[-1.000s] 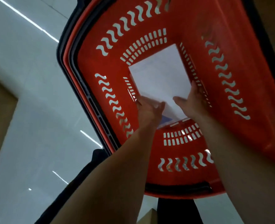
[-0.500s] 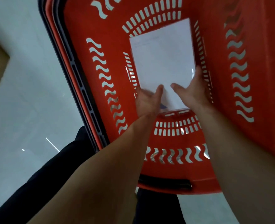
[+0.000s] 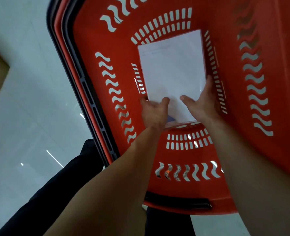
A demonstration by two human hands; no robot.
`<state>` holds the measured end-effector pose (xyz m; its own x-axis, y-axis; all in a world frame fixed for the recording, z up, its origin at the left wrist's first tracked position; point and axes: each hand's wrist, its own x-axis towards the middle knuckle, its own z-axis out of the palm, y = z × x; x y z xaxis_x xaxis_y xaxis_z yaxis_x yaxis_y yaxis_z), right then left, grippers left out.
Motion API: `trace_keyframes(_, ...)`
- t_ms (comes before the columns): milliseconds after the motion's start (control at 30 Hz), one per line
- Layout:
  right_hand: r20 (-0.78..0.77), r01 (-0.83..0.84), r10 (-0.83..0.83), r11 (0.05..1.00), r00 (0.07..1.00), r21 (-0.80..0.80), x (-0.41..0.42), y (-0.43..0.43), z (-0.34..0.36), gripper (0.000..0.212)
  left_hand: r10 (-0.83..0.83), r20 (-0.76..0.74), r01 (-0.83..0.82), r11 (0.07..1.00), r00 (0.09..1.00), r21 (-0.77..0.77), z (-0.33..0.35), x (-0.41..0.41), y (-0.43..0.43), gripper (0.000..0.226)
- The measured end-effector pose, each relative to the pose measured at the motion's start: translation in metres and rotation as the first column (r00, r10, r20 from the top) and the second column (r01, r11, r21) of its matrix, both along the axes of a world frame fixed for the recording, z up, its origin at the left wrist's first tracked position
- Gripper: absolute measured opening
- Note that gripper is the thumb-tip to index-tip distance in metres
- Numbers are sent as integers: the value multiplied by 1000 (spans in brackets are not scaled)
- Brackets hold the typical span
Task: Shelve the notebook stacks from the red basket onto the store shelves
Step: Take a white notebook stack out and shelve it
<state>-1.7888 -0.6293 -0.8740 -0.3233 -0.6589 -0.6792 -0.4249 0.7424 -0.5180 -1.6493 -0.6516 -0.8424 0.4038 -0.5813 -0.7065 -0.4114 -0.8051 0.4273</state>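
Notebook stack [image 3: 173, 70]: white, lying flat on the bottom of the red basket [image 3: 225, 28], towards its far end.
Left hand [image 3: 154, 113]: grips the stack's near left corner, thumb on top.
Right hand [image 3: 200, 101]: holds the near right edge, thumb on top, fingers along the side.
Floor [image 3: 21, 116]: pale tiles, left of the basket.

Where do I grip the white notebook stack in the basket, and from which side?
Grip its near short end, one hand per corner, coming from above. The notebook stack lies face-up deep in the red basket, far end and right edge close to the walls; left hand and right hand sit there, thumbs on top.
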Motion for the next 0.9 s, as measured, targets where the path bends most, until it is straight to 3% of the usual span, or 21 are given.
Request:
trace_keyframes(100, 8, 19, -19, 1000, 1000, -9, -1, -1, 2, 107, 29, -74, -28, 999, 997, 20, 1, 4, -7, 66)
trace_keyframes(267, -20, 11, -11, 1000, 1000, -3, 0, -2, 5, 107, -108, -165, 102, 994, 980, -45, 10, 4, -4, 62)
trace_keyframes(433, -13, 120, -120, 993, 993, -12, 4, 2, 3, 124, -182, -180, 152, 974, 967, -168, 17, 0, -1, 74)
trace_keyframes(633, 73, 255, -255, 967, 964, 13, 9, 3, 8, 136, -189, -220, 157, 976, 957, -153, 30, -1, -9, 74)
trace_keyframes(900, 254, 379, -356, 924, 899, -45, 16, 4, 79, 114, -355, -269, 302, 928, 896, -218, 115, 10, -31, 73)
